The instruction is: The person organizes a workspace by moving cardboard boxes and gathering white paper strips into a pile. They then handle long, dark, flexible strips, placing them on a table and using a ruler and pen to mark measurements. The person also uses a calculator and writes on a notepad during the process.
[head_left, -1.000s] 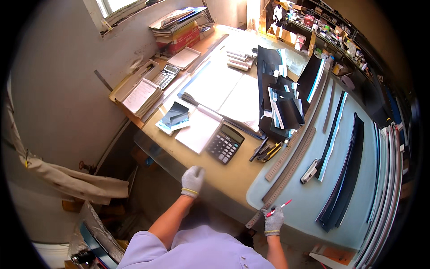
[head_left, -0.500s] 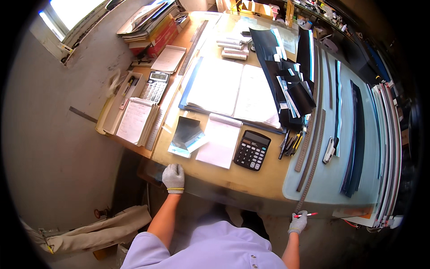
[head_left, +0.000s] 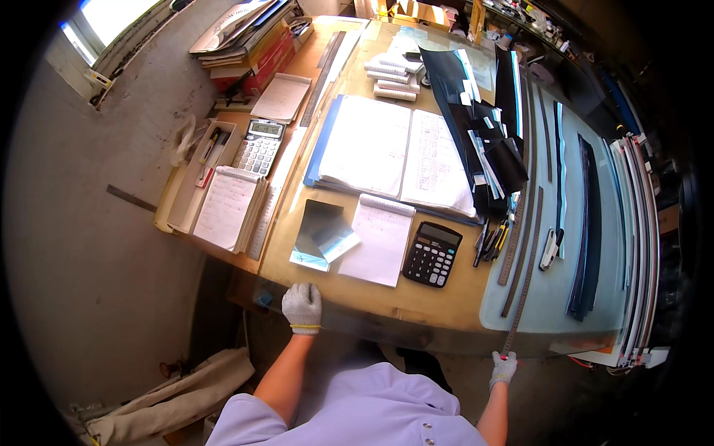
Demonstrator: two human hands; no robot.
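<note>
Our tabletop [head_left: 448, 308] is spreading toward twelve o'clock; the long ruler [head_left: 525, 276] is lying at four. At seven, our left hand [head_left: 302, 308] is curling its fingers together; at five, our right hand [head_left: 503, 369] is clamping fingers on a red pen [head_left: 504, 358] and, seemingly, the ruler; we should be keeping the ruler untwisted.
</note>
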